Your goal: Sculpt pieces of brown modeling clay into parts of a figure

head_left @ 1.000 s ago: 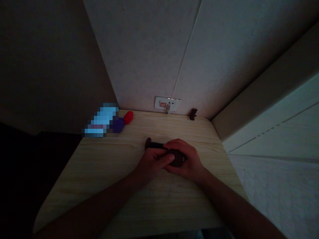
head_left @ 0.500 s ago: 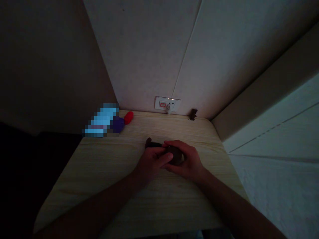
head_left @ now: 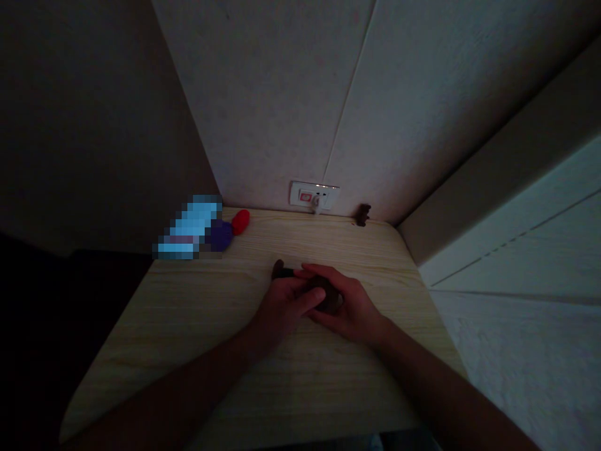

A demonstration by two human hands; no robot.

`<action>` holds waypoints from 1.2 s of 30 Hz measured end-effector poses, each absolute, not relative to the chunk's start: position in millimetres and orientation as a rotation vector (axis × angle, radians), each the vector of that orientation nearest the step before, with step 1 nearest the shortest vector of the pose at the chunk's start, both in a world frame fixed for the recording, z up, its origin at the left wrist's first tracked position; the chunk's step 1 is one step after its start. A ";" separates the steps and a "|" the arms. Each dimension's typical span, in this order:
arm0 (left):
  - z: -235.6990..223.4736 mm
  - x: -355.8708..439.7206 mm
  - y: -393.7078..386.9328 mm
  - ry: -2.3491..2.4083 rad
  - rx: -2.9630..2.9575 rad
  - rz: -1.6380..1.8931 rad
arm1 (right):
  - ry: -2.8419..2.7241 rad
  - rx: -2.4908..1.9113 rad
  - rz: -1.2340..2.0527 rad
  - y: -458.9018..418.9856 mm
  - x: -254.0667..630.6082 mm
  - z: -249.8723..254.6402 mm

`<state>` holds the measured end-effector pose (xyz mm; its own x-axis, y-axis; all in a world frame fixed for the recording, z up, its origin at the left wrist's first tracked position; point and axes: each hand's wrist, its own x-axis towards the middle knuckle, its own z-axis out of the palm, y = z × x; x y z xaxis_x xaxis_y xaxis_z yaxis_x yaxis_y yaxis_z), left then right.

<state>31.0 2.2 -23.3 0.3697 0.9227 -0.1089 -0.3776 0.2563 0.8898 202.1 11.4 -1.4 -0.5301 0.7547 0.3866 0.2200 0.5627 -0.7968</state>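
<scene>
Over the table, both of my hands are closed on a dark brown rounded object [head_left: 332,299]. A black section with a brown knob-like end [head_left: 278,269] sticks out to the left, past my left hand [head_left: 288,304]; it looks like part of the same object, but the join is hidden. My left thumb lies across the brown surface. From the other side, the fingers of my right hand [head_left: 350,307] curl around the rounded part. Dim light and the fingers hide much of it, so its exact kind cannot be made out.
The light wooden table [head_left: 225,388] meets a wall with a socket and plug [head_left: 315,202]. At the back left are a purple ball [head_left: 220,237], a red ball [head_left: 241,222] and a pixelated bright rectangle [head_left: 188,228]. A small dark brown figure [head_left: 363,215] stands at the back right.
My right hand has shifted slightly left, closer around the brown object. My left hand has hardly moved. The whole view has shifted very slightly.
</scene>
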 end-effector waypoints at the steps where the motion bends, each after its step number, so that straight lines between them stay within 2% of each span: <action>1: -20.8 31.2 2.0 0.736 0.914 0.990 | -2.053 -0.774 0.907 11.6 202.6 -1.9; 22: -17.4 29.5 1.5 0.770 1.078 0.893 | -2.024 -0.690 0.761 16.4 200.7 -6.0; 36: -20.0 32.7 0.4 0.750 0.889 1.001 | -2.002 -0.695 0.713 16.7 200.3 -0.3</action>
